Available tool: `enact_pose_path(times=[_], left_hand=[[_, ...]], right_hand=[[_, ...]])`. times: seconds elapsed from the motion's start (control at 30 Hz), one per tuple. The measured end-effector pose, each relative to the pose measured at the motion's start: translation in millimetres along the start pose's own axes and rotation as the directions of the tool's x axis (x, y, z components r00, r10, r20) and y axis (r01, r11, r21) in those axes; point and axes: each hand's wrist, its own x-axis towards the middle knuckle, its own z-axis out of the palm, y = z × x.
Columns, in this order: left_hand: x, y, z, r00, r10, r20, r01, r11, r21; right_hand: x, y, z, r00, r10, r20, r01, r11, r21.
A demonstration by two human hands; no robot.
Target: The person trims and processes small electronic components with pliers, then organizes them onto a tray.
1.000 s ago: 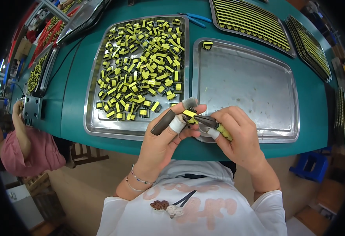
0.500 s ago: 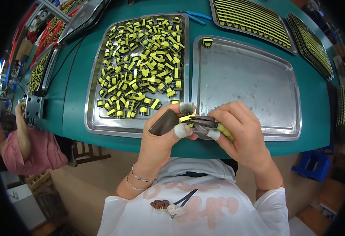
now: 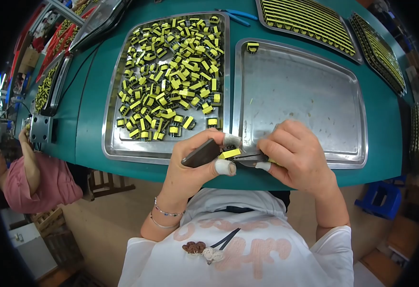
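Gripping a small yellow-black component at its fingertips, the left hand has also a dark flat block against it. The right hand is closed around pliers, their tips at the component's right end; whether they pinch it, I cannot tell. Beyond, the left tray carries many loose similar pieces; the right tray carries one piece in its far left corner.

Big pale pink letters sit on the front of the person's white shirt. They are in two rows, and they look bent and soft, so the words are too hard to read for sure.
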Motion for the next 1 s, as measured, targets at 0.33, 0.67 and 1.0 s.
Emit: enact_pose_path(times=[0.33,0.67,1.0], left_hand=[[-4.0,3.9,8.7,0.996,-0.062,-0.057,0.054,0.99,-0.134],[-3.8,-1.6,10.4,0.981,0.122,-0.153,-0.117,0.992,0.036],[-5.7,-1.1,9.0,0.958,0.262,-0.117,-0.224,0.938,0.264]], right_hand=[[-5.9,-2.1,12.6,0.993,0.1,-0.06,-0.087,0.977,0.194],[-10.4,-14.9,19.9,0.976,0.212,-0.057,-0.196,0.959,0.204],[-11.9,-23.8,29.3,0.973,0.202,-0.109,-0.194,0.978,0.077]])
